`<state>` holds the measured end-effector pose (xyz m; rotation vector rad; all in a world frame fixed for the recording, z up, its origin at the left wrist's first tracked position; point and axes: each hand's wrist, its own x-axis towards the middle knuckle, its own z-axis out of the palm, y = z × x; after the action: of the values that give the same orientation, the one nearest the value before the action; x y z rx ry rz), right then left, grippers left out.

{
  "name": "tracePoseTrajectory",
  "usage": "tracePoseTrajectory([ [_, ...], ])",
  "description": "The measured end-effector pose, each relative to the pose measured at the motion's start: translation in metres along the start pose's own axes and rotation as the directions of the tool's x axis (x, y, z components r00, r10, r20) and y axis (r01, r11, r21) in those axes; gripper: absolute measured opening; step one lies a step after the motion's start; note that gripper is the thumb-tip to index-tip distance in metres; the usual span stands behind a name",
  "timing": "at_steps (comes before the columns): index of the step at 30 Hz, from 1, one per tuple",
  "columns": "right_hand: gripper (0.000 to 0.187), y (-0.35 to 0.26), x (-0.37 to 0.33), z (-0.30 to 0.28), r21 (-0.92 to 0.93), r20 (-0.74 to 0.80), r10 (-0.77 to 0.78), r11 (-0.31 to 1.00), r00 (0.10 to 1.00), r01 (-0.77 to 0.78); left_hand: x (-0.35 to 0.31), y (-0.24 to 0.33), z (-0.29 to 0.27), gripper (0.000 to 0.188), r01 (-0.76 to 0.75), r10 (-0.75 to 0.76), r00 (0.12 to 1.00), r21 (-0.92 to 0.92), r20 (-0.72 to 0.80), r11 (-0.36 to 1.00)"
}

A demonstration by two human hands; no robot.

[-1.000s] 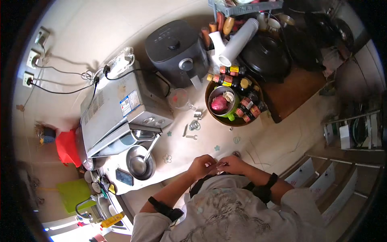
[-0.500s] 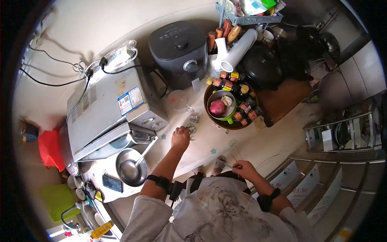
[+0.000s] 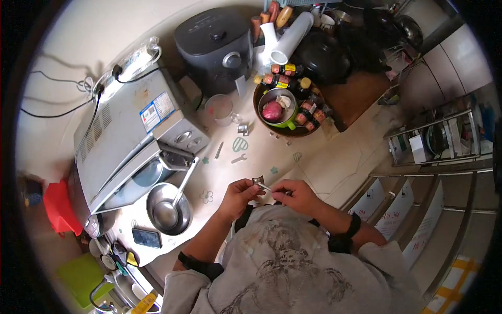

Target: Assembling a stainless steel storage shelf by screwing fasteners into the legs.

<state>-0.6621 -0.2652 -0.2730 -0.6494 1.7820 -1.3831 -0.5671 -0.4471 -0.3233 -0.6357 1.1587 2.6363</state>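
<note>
In front of my chest the two hands are close together. Held in the fingers of my left hand (image 3: pixel 241 195) is a small shiny metal ring-like piece (image 3: pixel 258 180); its exact kind is not clear. My right hand (image 3: pixel 297 197) pinches a thin metal rod-shaped tool (image 3: pixel 265 187), its tip close to that piece; whether they touch I cannot tell. Beyond the hands, a small wrench (image 3: pixel 239 158) and a thin sliver-shaped piece (image 3: pixel 218 150) are on the pale patterned tablecloth (image 3: pixel 251 170). Another shiny metal fitting (image 3: pixel 243 129) is beside a clear plastic cup (image 3: pixel 219 109).
A microwave (image 3: pixel 130 131) with its door ajar stands left, near a pan (image 3: pixel 180 228) with a ladle (image 3: pixel 166 213) and a phone (image 3: pixel 146 238). Behind are an air fryer (image 3: pixel 215 49), sauce bottles (image 3: pixel 282 81) and a pot (image 3: pixel 267 95) with an onion (image 3: pixel 272 111).
My left hand has come back from the table with a small metal piece. The right hand has moved up and left with its thin tool, meeting the left.
</note>
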Motion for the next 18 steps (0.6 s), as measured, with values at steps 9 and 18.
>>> tracePoseTrajectory([
  [9, 0.012, 0.002, -0.003, 0.029, 0.035, 0.035, 0.051, 0.998, 0.998, -0.053, -0.037, -0.005, -0.006, 0.011, -0.047, 0.087, 0.990, 0.319, -0.111, 0.947],
  [18, 0.027, 0.024, -0.017, 0.033, 0.047, -0.196, 0.159, 0.987, 0.968, -0.153, -0.034, -0.008, 0.021, 0.011, 0.015, -0.024, 1.000, 0.397, 0.020, 0.918],
])
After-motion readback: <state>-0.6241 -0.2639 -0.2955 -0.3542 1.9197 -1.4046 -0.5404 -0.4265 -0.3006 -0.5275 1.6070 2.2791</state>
